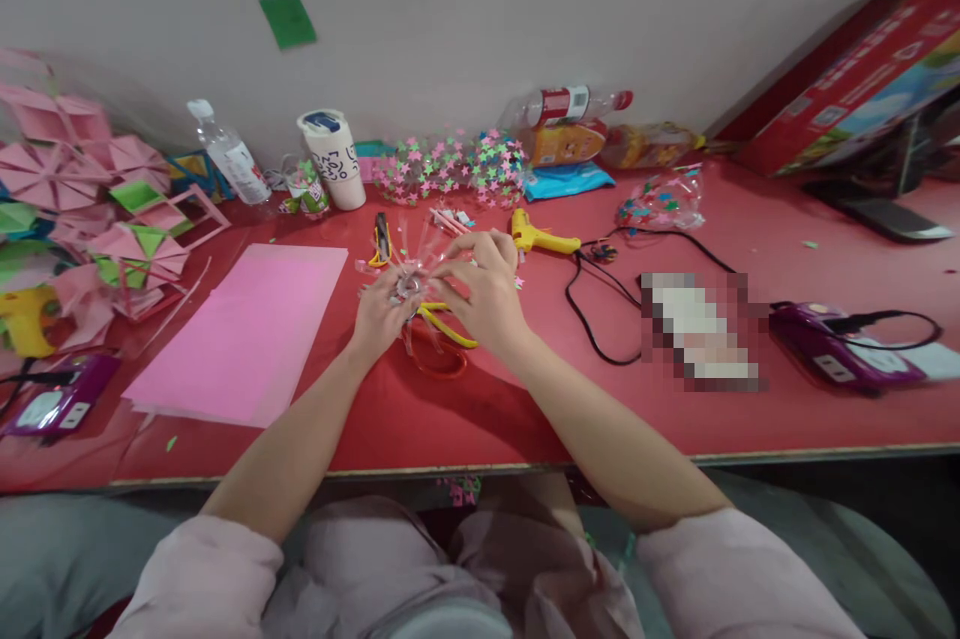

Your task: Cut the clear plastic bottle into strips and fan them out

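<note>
A small bundle of clear plastic strips [411, 281] is held upright between both hands, above the middle of the red table [525, 419], near scissors [442, 324].

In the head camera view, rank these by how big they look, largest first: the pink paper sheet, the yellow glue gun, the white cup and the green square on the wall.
1. pink paper sheet, by far the largest
2. white cup
3. yellow glue gun, longer but thinner than the cup, so these two are close
4. green square, smallest, though it is farthest from the camera
</note>
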`<state>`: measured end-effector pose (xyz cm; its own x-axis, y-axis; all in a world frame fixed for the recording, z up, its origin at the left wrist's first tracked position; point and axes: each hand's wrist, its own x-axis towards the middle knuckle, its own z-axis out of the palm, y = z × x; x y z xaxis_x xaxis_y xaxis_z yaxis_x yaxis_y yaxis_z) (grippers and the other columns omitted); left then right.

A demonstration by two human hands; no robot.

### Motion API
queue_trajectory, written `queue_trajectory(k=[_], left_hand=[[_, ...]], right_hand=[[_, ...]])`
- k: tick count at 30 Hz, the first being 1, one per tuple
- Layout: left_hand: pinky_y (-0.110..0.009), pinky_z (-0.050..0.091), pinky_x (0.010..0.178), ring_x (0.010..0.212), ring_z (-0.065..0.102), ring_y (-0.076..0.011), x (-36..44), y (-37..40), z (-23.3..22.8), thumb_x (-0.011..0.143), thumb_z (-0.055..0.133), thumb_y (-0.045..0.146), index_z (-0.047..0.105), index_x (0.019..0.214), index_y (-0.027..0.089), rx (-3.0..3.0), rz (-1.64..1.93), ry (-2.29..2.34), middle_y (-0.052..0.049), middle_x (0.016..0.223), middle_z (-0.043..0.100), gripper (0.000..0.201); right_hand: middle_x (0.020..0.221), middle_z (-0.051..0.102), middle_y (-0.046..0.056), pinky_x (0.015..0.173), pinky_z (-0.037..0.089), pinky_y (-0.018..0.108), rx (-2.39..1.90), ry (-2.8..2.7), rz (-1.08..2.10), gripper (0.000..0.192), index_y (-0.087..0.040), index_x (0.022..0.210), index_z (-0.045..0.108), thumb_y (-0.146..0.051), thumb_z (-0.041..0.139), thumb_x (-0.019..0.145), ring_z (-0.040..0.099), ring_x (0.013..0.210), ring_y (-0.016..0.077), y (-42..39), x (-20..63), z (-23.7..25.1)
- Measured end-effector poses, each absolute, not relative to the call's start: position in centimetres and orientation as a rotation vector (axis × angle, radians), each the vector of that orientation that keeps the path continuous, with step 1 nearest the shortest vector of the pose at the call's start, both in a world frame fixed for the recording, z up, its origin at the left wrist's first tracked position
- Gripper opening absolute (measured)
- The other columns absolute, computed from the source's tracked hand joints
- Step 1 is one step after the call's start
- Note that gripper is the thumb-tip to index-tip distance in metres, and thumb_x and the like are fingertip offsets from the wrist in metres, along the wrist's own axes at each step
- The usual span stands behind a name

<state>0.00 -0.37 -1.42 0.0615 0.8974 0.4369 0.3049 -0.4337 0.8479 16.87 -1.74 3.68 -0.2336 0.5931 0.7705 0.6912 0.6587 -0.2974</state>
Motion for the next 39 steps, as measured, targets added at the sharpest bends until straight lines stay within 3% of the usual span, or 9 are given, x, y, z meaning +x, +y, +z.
queue_trajectory(k=[10, 17, 21, 24, 28, 32, 39], left_hand=[[-0.032, 0.052, 0.085, 0.087, 0.066, -0.0179, 0.4, -0.2, -1.9, 0.075, 0.066, 0.026, 0.068, 0.097, 0.02, 1.848, 1.271, 1.192, -0.004, 0.095, 0.072, 0.023], [-0.029, 0.052, 0.068, 0.074, 0.063, -0.0162, 0.3, 0.3, -1.5, 0.062, 0.072, 0.033, 0.066, 0.091, 0.018, 1.395, 1.332, 1.091, -0.002, 0.082, 0.067, 0.034], [-0.029, 0.051, 0.072, 0.076, 0.063, -0.0161, 0.4, 0.1, -1.0, 0.059, 0.073, 0.031, 0.065, 0.09, 0.019, 1.322, 1.367, 1.091, -0.002, 0.084, 0.067, 0.035], [-0.03, 0.051, 0.077, 0.08, 0.063, -0.0161, 0.4, 0.0, -0.9, 0.059, 0.073, 0.031, 0.065, 0.089, 0.018, 1.338, 1.38, 1.087, -0.002, 0.086, 0.067, 0.033], [-0.03, 0.051, 0.072, 0.076, 0.062, -0.0155, 0.4, 0.0, -0.9, 0.059, 0.073, 0.031, 0.066, 0.088, 0.018, 1.341, 1.358, 1.102, -0.002, 0.084, 0.067, 0.032], [-0.029, 0.051, 0.073, 0.077, 0.063, -0.0158, 0.5, -0.2, -0.8, 0.059, 0.073, 0.032, 0.065, 0.089, 0.018, 1.333, 1.349, 1.109, -0.002, 0.084, 0.068, 0.034], [-0.027, 0.05, 0.072, 0.076, 0.062, -0.0147, 0.6, -0.2, -0.8, 0.058, 0.074, 0.032, 0.064, 0.088, 0.018, 1.315, 1.39, 1.122, 0.0, 0.082, 0.067, 0.034]], right_hand=[[0.089, 0.055, 0.006, 0.086, 0.034, 0.045, -1.089, -1.95, -0.2, 0.02, -0.023, 0.074, 0.068, -0.026, 0.056, 0.089, 0.045, 0.095, 0.0245, -1.5, 16.9, 3.3], [0.09, 0.055, 0.006, 0.087, 0.036, 0.043, -1.044, -1.982, -0.082, 0.016, -0.022, 0.075, 0.066, -0.03, 0.059, 0.086, 0.046, 0.092, 0.0228, -1.8, 16.8, 4.0], [0.092, 0.056, 0.005, 0.089, 0.037, 0.044, -0.997, -1.98, -0.066, 0.012, -0.022, 0.076, 0.064, -0.028, 0.06, 0.084, 0.049, 0.095, 0.0238, -1.9, 16.9, 4.1], [0.098, 0.058, 0.008, 0.09, 0.039, 0.044, -0.937, -1.942, -0.079, 0.01, -0.02, 0.089, 0.065, -0.027, 0.059, 0.084, 0.05, 0.099, 0.0251, -2.0, 17.0, 4.1], [0.106, 0.059, 0.008, 0.091, 0.039, 0.045, -0.924, -1.924, -0.068, 0.024, -0.022, 0.107, 0.062, -0.026, 0.058, 0.084, 0.051, 0.102, 0.0255, -2.1, 16.9, 4.2], [0.097, 0.061, 0.006, 0.087, 0.041, 0.042, -0.952, -1.907, -0.075, 0.007, -0.023, 0.089, 0.064, -0.025, 0.058, 0.087, 0.052, 0.097, 0.0233, -2.0, 16.9, 4.4], [0.104, 0.061, 0.007, 0.088, 0.041, 0.043, -0.824, -1.952, -0.127, 0.011, -0.021, 0.073, 0.06, -0.016, 0.056, 0.082, 0.049, 0.099, 0.0235, -2.1, 16.7, 4.0]])
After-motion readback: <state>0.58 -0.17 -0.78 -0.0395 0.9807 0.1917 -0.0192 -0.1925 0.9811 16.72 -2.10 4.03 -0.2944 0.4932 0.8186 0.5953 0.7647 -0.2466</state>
